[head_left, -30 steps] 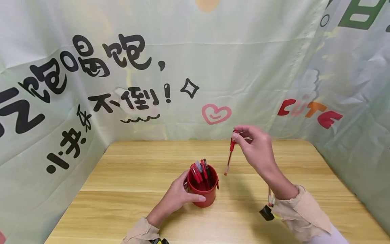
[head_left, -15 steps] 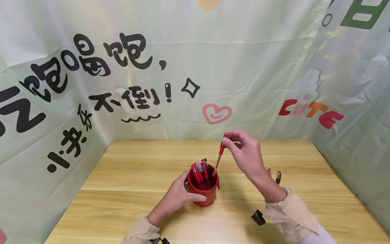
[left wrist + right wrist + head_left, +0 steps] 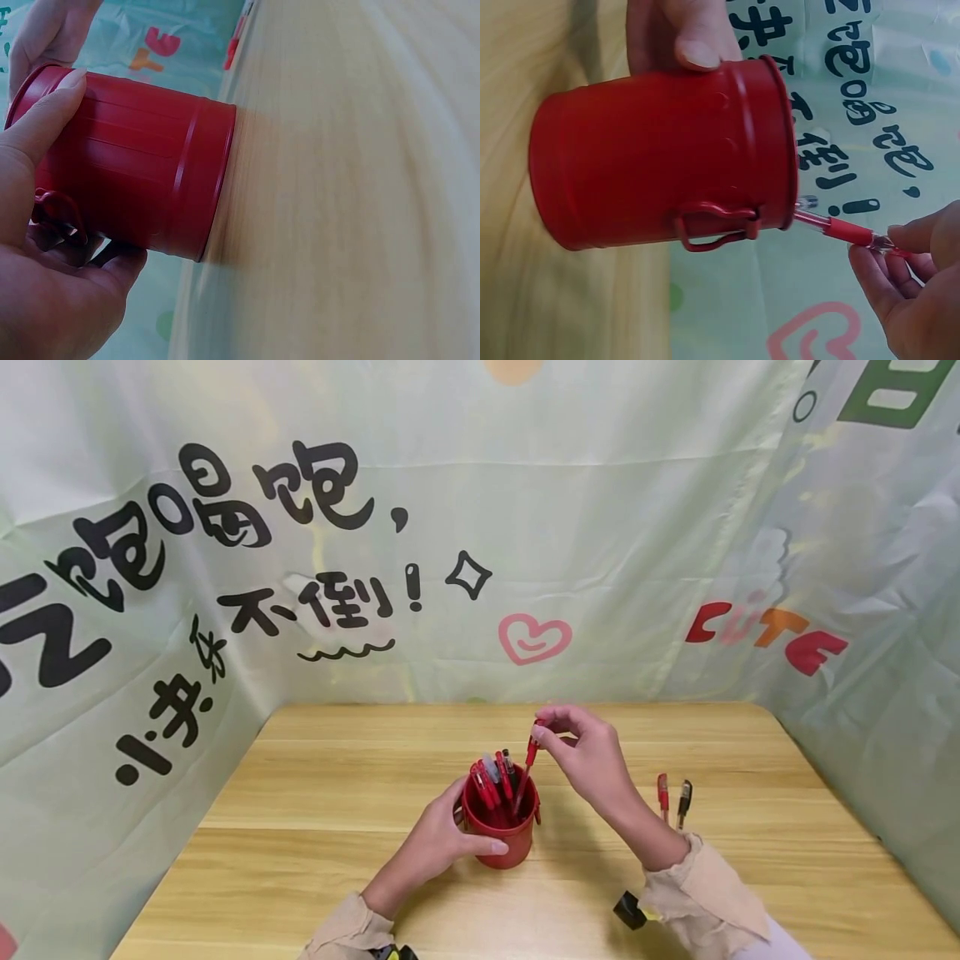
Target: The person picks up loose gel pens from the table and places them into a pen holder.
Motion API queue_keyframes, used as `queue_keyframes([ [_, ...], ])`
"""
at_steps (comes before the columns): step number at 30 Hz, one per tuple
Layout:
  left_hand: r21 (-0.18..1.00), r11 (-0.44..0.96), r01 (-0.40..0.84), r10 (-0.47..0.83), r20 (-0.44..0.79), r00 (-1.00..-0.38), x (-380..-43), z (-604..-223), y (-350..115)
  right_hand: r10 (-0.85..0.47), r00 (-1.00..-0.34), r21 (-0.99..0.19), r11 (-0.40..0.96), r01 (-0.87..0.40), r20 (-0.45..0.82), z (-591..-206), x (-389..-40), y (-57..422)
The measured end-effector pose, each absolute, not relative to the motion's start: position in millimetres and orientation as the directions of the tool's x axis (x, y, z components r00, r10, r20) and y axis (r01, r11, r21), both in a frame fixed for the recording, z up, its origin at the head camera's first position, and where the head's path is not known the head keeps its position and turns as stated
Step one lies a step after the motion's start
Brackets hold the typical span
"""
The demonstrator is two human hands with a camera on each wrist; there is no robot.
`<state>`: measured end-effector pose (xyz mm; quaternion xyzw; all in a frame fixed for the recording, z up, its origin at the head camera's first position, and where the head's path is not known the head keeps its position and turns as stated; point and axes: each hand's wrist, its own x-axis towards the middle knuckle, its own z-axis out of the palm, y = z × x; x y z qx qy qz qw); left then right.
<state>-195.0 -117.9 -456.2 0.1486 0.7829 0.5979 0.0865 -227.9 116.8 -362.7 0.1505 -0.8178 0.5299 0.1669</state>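
Observation:
A red metal bucket (image 3: 504, 847) with small side handles stands upright on the table. My left hand (image 3: 429, 845) holds it from the left, thumb across the front and fingers behind, as the left wrist view also shows. Several pens (image 3: 487, 787), mostly red with a black one among them, lean inside the bucket. Above its right rim my right hand (image 3: 592, 764) pinches a red pen (image 3: 531, 752) near its top end. That pen is tilted, its lower part inside the bucket. In the right wrist view the pen (image 3: 847, 232) passes over the rim; its lower end is hidden there.
Right of the bucket, a red pen (image 3: 663, 793) and a black pen (image 3: 685, 800) lie on the wooden table (image 3: 337, 777), partly hidden by the right forearm. A printed cloth (image 3: 637, 527) hangs behind the table and along both sides.
My right hand has moved left and down, bringing the red pen from beside the bucket into its mouth. The two pens on the right have come into sight. My left hand stays on the bucket.

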Motion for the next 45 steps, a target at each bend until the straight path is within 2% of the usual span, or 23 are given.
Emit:
queue_keyframes([
  [6, 0.961, 0.244, 0.133, 0.337, 0.045, -0.941, -195, -456, -118, -0.08, -0.922, -0.828, 0.415, -0.377, 0.38, -371, -228, 113],
  [25, 0.963, 0.229, 0.14, 0.337, 0.057, -0.94, -195, -457, -117, -0.13, -0.938, -0.817, 0.463, -0.345, 0.323, -383, -230, 112],
  [45, 0.965, 0.226, 0.131, 0.341, 0.047, -0.939, -195, -458, -117, -0.117, -0.953, -0.774, 0.56, -0.297, 0.281, -390, -236, 140],
])
